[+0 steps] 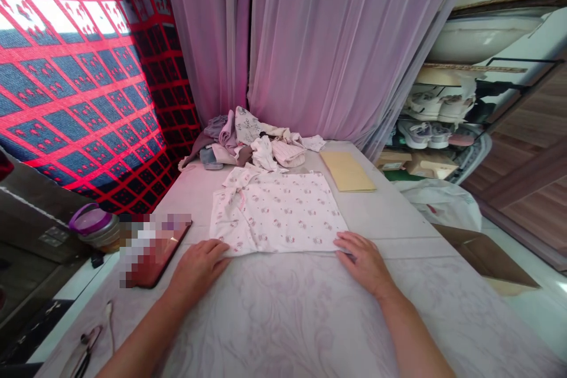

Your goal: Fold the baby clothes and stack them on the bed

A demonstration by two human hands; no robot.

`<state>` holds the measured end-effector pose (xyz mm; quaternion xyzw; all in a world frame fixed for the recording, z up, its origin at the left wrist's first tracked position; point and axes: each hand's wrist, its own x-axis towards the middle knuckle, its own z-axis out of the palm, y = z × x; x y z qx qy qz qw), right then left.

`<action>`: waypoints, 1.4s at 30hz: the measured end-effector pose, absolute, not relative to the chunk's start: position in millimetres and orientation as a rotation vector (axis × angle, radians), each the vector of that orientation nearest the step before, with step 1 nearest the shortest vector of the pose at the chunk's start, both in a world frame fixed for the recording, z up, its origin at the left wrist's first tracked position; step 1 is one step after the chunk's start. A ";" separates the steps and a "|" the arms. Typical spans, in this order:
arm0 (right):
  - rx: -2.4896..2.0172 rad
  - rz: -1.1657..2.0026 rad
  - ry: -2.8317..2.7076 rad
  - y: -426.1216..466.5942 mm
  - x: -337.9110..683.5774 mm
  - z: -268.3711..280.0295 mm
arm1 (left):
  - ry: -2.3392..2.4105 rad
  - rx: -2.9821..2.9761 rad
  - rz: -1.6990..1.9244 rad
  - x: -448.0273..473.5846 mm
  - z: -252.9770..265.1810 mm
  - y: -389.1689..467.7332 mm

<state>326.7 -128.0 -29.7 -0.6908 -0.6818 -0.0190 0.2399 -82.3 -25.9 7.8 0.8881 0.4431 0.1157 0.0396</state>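
Observation:
A white baby garment (283,212) with small pink and grey printed figures lies spread flat on the table, its near edge toward me. My left hand (201,263) rests at the near left corner, fingertips on the cloth and fingers stretched out. At the near right corner, my right hand (361,261) touches the edge with its fingers apart and the thumb just off the hem. Both hands look open. Soft creases run through the left part of the garment, where a collar or sleeve is bunched.
Behind the garment sits a pile of crumpled clothes (290,153). A tan folder (348,171) lies at the right. A red-cased phone (159,254), partly blurred, and a cable (110,319) lie left. Beyond the table's right side stand a shoe rack (443,85) and a cardboard box (482,254).

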 end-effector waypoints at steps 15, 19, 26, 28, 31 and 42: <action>-2.029 -0.181 -1.906 -128.6 314.2 -8.8 | 1.403 2.991 0.367 -70.3 37.5 -18.6; -2.009 -0.074 -2.009 -134.4 309.3 -1.5 | 1.411 3.004 0.193 -77.1 41.9 -25.2; -2.051 0.069 -2.029 -140.1 303.6 5.6 | 1.400 2.915 -0.105 -73.8 46.9 -31.7; -2.054 0.102 -2.031 -140.8 303.7 6.4 | 1.401 2.859 -0.207 -72.6 47.6 -28.2; -2.025 0.178 -2.011 -143.0 306.1 4.8 | 1.430 2.696 -0.277 -75.8 50.9 -18.6; -1.830 0.361 -1.618 -143.6 309.2 -8.4 | 1.306 2.646 0.016 -52.2 51.3 11.5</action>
